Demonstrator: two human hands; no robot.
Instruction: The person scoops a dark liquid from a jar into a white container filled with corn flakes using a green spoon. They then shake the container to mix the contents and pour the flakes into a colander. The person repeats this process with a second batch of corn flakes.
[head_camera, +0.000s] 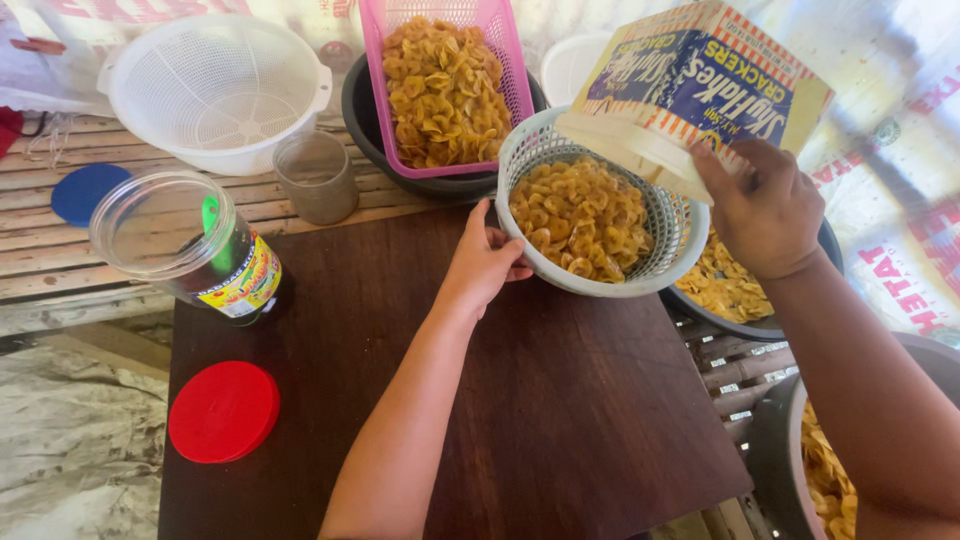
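My right hand (765, 205) grips a tilted cracker tub (695, 85), blue and yellow label, over the round white basket (600, 215) of banana chips. My left hand (483, 262), fingers curled, steadies that basket's rim on the dark worktop (560, 400). A yellow-labelled clear jar (190, 250) lies left, above its red lid (223, 411).

The left hand (487, 262) steadies a round basket (600, 280) of banana chips (580, 215) on the dark board (560, 400), while the right hand (765, 210) holds a tilted cracker tub (690, 85) at its rim

A red lid (223, 411), an open clear jar (190, 245) and a white colander (215, 90) lie apart.
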